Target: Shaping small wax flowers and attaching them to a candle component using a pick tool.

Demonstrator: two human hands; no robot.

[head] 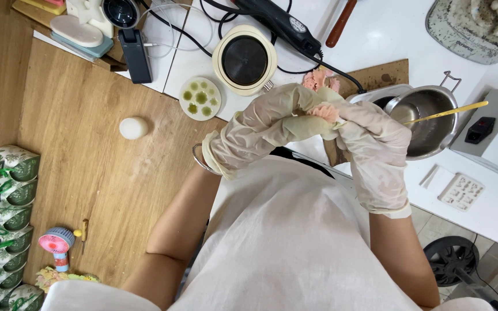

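I am holding a pink flower [322,109] in front of my chest, over the near edge of the white table [376,34]. It looks soft and frilly, like wax or clay. My left hand [260,129] has a pale glove on, and its fingers are curled shut around the bottom of the flower. My right hand [376,152] has a glove too, and its fingers pinch the petals from the right side. Both hands touch each other at the flower.

I think the flower is partly made. Some pink petals are already on it, and more pink shows behind my fingers, but I cannot tell if that is the same flower.

Just to the right is a shiny metal pot [425,118] with a yellow stick [451,110] lying across it. Far from me, past my hands, sits a round cream heater [244,59] with a dark top. To its left is a small round dish [200,98] with green blobs in it. On the wooden table [87,150] to the left lie a white egg shape [133,128], a little pink fan [57,242], and a row of green and white boxes [12,219].
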